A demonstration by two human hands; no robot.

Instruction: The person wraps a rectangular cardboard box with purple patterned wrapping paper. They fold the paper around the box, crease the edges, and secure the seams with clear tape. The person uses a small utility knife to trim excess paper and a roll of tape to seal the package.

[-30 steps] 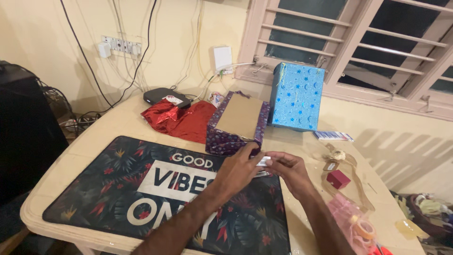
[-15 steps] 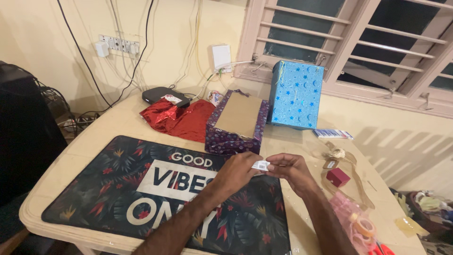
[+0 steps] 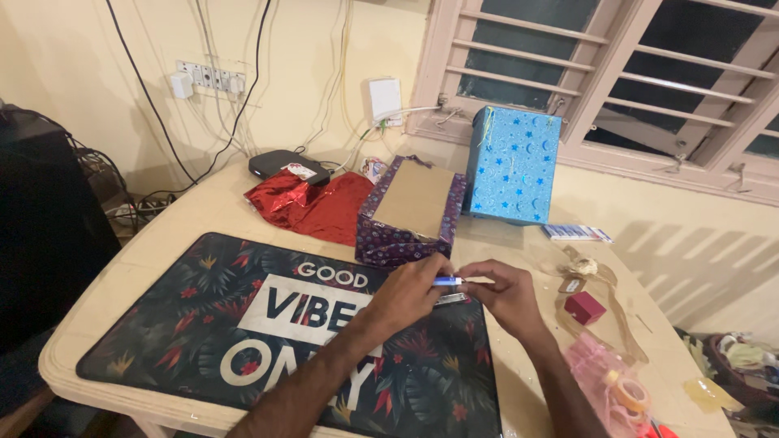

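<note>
Both hands meet over the far edge of the dark flowery mat (image 3: 203, 324), which looks soft and flat. The left hand (image 3: 410, 292) and the right hand (image 3: 507, 296) pinch a small thin blue-and-white stick (image 3: 448, 281) between their fingertips, one at each end. A moment ago they held something small and white instead. Just past the mat stands a purple box (image 3: 410, 215) with a plain brown cardboard top. Behind the mat lies crinkly shiny red wrap (image 3: 312, 203). Farther back from the mat stands a tall blue starry box (image 3: 511, 166). Right of the mat sits a little red cube (image 3: 584, 307).
</note>
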